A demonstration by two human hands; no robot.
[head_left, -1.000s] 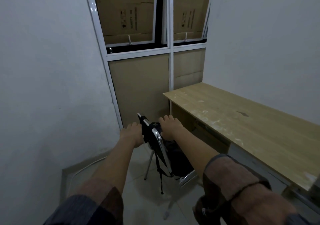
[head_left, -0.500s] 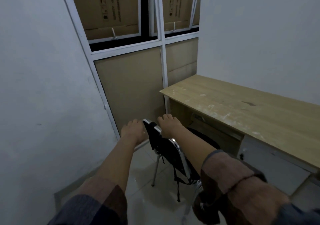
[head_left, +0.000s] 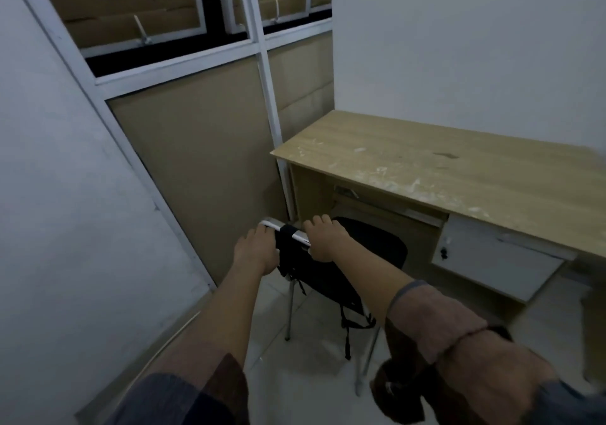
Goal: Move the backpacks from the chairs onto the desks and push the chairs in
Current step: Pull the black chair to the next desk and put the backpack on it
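Both hands grip the chrome top rail of the black metal-legged chair (head_left: pixel 331 270): left hand (head_left: pixel 255 251) and right hand (head_left: pixel 323 239), fingers curled over it. A black backpack (head_left: pixel 370 247) sits on the chair seat, just left of the light wooden counter (head_left: pixel 442 162), under its near edge.

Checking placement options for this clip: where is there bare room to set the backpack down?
The desk top is bare from its left corner by the window frame rightward along the wall. It is crowded at the chair, where both hands grip the backrest beside the backpack.
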